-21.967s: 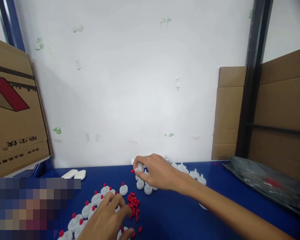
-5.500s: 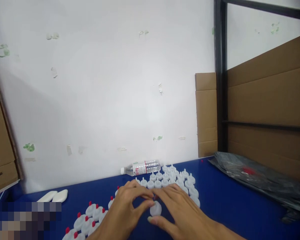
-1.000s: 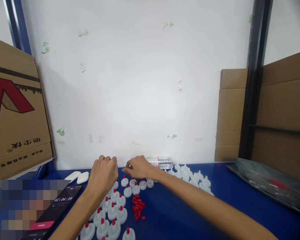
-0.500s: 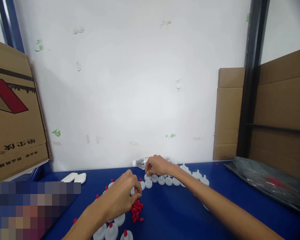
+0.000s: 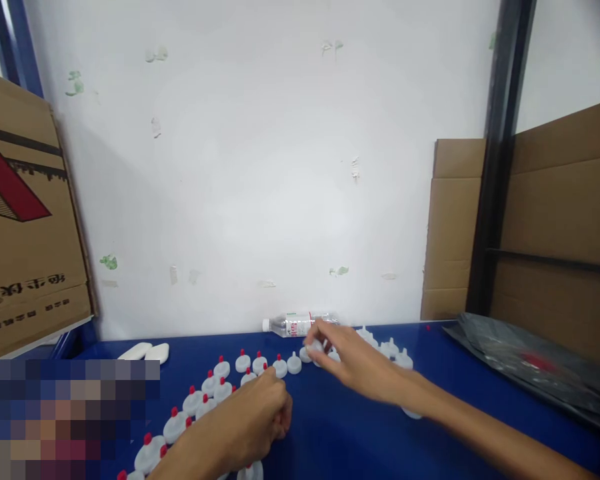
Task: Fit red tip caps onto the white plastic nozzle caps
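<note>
My right hand (image 5: 347,357) is closed, thumb and fingers round a translucent white nozzle cap (image 5: 316,346) near the back of the blue table. Beside it stand more plain white nozzle caps, one of them (image 5: 294,363) just to its left. My left hand (image 5: 263,410) is low over the table with curled fingers; whatever they pinch is hidden. To its left, several white caps with small red tips (image 5: 192,401) stand upright in slanting rows, some of them covered by my left arm. The heap of loose red tips is out of sight behind this hand.
A clear plastic bottle (image 5: 285,325) lies against the white wall. Two white oval pieces (image 5: 157,353) rest at the back left. More plain caps (image 5: 390,348) stand at the right, beyond my right forearm. A grey plastic bag (image 5: 525,373) lies at the right edge, near cardboard (image 5: 453,233).
My right hand has moved right from the row of plain caps, and a cap now shows in its fingers. My left hand has come nearer and slightly right, covering the loose red tips.
</note>
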A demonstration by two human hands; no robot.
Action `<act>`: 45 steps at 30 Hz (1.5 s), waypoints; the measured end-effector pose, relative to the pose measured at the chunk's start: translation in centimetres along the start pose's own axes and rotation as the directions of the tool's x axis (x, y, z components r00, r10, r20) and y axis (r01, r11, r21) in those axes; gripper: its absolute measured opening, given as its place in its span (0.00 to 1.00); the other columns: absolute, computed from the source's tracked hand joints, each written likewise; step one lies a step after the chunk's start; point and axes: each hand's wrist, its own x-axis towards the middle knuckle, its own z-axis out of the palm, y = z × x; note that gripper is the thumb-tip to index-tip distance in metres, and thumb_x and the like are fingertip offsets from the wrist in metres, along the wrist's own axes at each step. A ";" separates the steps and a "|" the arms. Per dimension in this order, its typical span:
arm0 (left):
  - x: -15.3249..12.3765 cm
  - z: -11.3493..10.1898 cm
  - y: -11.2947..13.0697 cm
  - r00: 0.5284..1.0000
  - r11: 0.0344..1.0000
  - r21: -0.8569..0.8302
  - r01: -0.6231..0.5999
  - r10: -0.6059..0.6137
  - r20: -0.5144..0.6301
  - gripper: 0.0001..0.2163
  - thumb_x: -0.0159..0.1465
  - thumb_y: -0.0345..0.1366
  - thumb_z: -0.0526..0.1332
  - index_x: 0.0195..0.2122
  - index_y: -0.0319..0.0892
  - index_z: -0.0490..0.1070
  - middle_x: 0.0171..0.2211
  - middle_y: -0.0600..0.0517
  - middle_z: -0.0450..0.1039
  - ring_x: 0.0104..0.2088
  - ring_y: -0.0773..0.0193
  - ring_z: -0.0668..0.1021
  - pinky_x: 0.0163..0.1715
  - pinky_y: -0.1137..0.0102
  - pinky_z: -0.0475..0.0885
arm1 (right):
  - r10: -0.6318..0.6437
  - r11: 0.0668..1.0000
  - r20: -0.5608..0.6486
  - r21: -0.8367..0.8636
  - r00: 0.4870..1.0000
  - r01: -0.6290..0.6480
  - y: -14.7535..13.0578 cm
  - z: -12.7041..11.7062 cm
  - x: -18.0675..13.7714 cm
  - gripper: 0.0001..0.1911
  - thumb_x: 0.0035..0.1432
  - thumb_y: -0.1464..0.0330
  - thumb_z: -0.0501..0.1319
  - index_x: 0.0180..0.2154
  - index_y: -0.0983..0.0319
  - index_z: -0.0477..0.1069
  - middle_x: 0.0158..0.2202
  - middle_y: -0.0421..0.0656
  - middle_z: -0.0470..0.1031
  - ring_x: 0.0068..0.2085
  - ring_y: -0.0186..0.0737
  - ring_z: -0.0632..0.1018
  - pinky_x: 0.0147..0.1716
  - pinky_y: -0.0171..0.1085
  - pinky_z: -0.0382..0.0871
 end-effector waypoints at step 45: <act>1.3 2.7 1.2 0.943 0.976 -0.019 -0.215 0.202 -0.264 0.15 0.73 0.32 0.51 0.31 0.43 0.72 0.34 0.50 0.74 0.35 0.63 0.75 0.36 0.68 0.65 | 0.254 0.864 -0.161 0.481 0.954 -0.148 0.4 5.7 -5.8 0.22 0.56 0.58 0.71 0.26 0.59 0.61 0.31 0.36 0.66 0.33 0.36 0.67 0.34 0.36 0.59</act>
